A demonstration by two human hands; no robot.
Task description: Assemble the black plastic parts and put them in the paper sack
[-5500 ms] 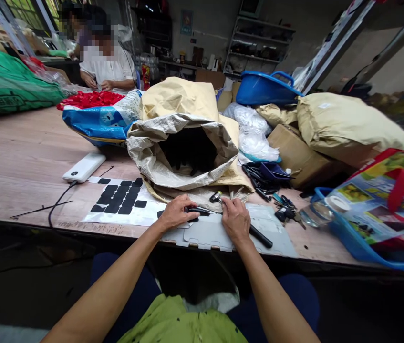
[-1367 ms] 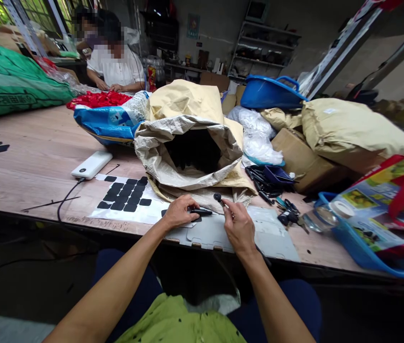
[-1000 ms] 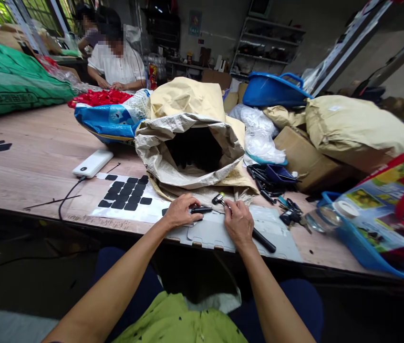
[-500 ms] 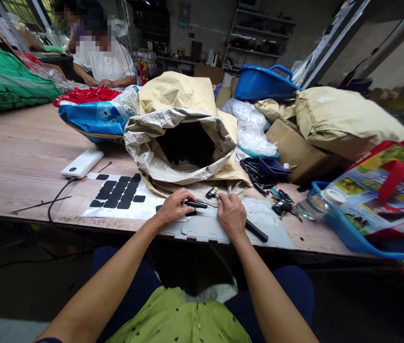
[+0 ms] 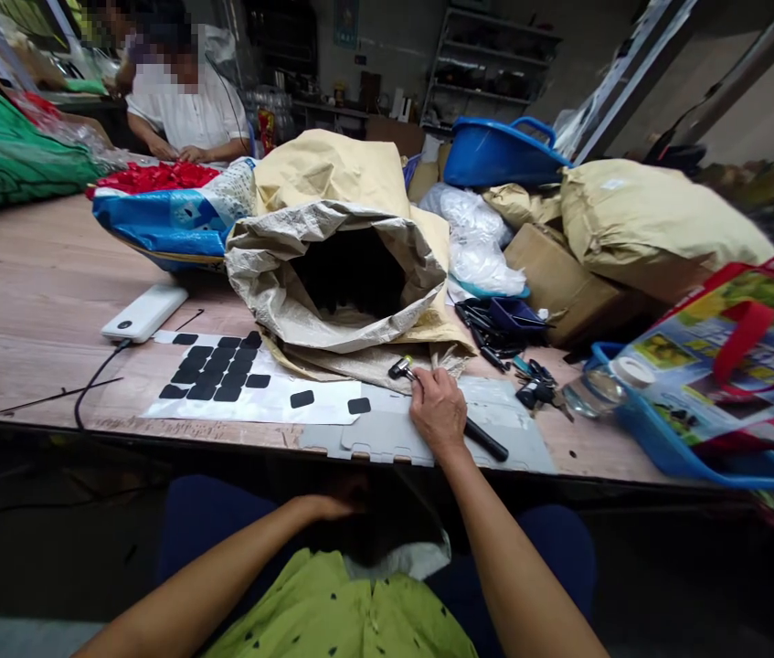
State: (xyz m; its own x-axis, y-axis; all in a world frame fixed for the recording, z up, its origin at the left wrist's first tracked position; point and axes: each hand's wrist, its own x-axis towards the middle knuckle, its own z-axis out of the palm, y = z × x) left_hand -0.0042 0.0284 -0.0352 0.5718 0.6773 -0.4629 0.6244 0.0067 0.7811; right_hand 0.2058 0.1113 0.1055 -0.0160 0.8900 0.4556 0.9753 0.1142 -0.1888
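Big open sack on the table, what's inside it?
Dark, uneven shapes show faintly low inside the sack, too dark to name. Its sides and the shadow hide everything deeper in.

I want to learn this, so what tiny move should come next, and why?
Maybe raise the left hand to the black piece at the right end of the paper: that hand is below the table edge, while the right hand holds the hammer.

"Where did the head view look from?"
"Above and behind the bench's (image 5: 37, 265) near edge, forward and down."
"How near?"
"Near the right hand (image 5: 438, 411), well apart from the shelves (image 5: 482, 93)."
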